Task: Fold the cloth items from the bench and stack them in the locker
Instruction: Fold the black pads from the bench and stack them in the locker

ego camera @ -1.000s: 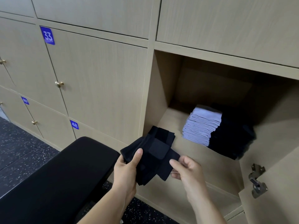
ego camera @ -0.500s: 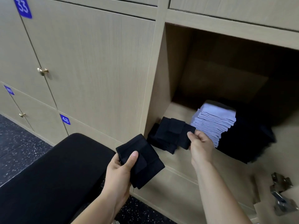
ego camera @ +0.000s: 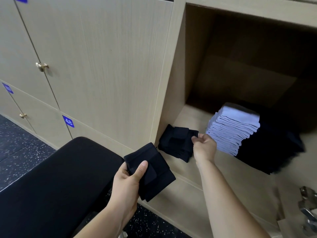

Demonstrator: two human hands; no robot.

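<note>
Left hand grips, thumb on top — right hand stretched forward, pinching.

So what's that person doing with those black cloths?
A person is putting folded cloths away in an open locker. The right hand pinches one folded black cloth that lies at the front left of the locker floor. The left hand holds a second folded black cloth out in front, over the end of the black bench. Further in sit a tall stack of pale folded cloths and a dark pile right beside it.
</note>
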